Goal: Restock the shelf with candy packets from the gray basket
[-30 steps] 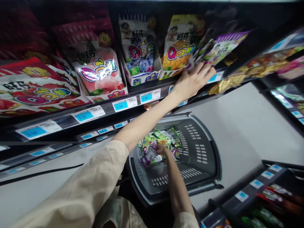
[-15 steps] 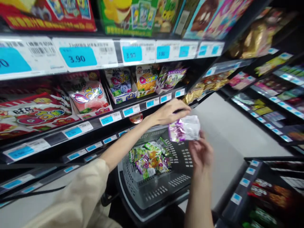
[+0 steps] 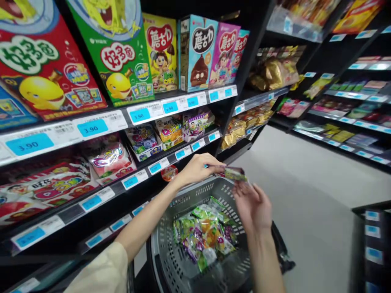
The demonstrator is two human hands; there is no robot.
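My left hand [image 3: 198,169] pinches a small candy packet [image 3: 234,174] above a grey shopping basket [image 3: 171,240]. My right hand [image 3: 253,204] is right under the packet, fingers spread, its fingertips touching the packet's lower edge. In the basket lies a heap of green, purple and orange candy packets [image 3: 204,236]. To the left, a shelf row of QQ gummy bags [image 3: 171,132] stands behind blue price tags [image 3: 159,166].
Black shelving runs along the left with big snack boxes [image 3: 119,53] on the upper shelf and chocolate biscuit boxes [image 3: 210,51]. More shelves line the right side [image 3: 351,106]. A pale floor aisle [image 3: 305,183] runs between them. A low black shelf corner [image 3: 372,236] stands at the right.
My view has tilted upward, showing the upper shelf. The packet I hold has turned edge-on and sits lower, just above the basket; both hands have stayed together on it.
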